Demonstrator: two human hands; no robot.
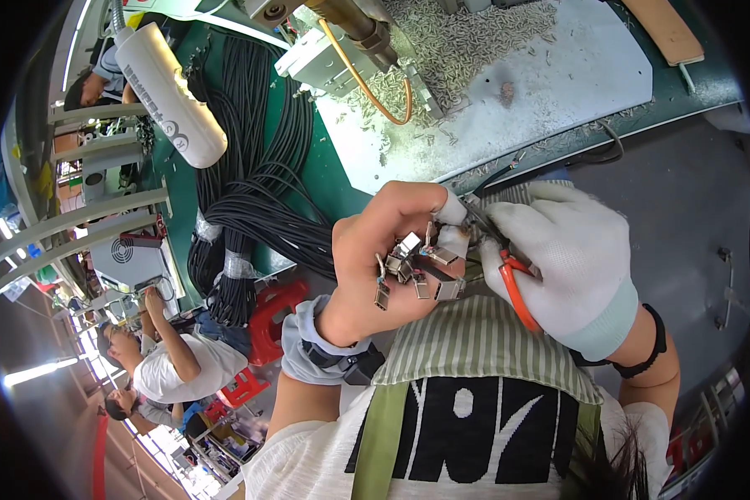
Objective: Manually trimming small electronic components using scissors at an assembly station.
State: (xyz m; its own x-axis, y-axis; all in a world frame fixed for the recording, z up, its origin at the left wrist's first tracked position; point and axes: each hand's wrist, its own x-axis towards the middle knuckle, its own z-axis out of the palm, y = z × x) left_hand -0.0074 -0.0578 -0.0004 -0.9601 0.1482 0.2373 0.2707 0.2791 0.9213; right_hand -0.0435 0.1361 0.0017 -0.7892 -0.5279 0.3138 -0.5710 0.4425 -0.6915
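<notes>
My left hand [383, 242] is closed around a cluster of cable ends with silver metal plugs [404, 258]. Short coloured wires show beside some of these plugs. White covers sit on the fingertips of this hand. My right hand [571, 258], in a white knit glove, grips pliers [518, 292] with orange-red handles. Their dark jaws meet a piece at my left fingertips, too small to make out. From the left hand, black cables [258, 208] run left to a large bundle on the green bench; the bundle is tied with clear wrap.
A white board [558, 100] strewn with small metal bits [450, 50] lies on the bench under a machine head [358, 33]. A tube lamp [171, 96] hangs at left. A brown bar [665, 32] lies far right. Red stools [277, 321] and a seated person [175, 362] are at left.
</notes>
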